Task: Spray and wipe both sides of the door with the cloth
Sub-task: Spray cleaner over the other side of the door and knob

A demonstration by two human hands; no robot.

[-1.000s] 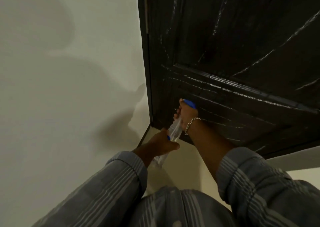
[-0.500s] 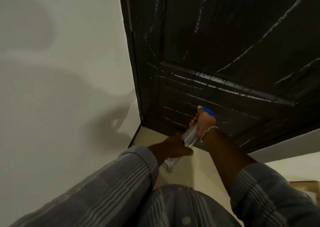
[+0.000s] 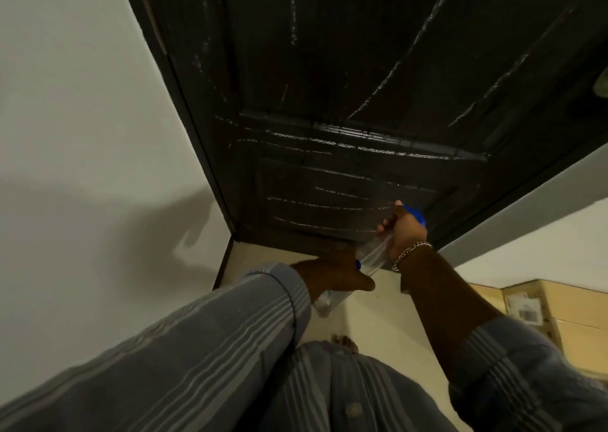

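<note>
The dark panelled door (image 3: pixel 345 86) fills the upper middle of the view, its lower panel streaked with thin wet lines that catch the light. Its bottom edge meets the pale floor (image 3: pixel 378 306) just ahead of the person. Low against that bottom panel, near the door's lower right corner, a clear spray bottle (image 3: pixel 371 257) with a blue head is held tilted, the head toward the door.

The right hand (image 3: pixel 406 231) grips the top of the bottle, fingers (image 3: pixel 385 224) curled round the neck under the blue head, a chain bracelet (image 3: pixel 411 254) at the wrist. The left hand (image 3: pixel 335 273) holds the lower body of the bottle, fingers wrapped round it with the thumb lying along the side; something small and blue shows at the edge of this hand, possibly a label or part of the cloth, but the dim view does not settle it.

Both arms wear grey striped sleeves (image 3: pixel 197 342), the right one pushed up the forearm. A bare foot (image 3: pixel 345 342) shows on the floor below the hands. A pale wall (image 3: pixel 82 135) runs along the left of the door, carrying the shadow of the arms. Cardboard boxes (image 3: pixel 543 310) stand at the right edge on the floor.
</note>
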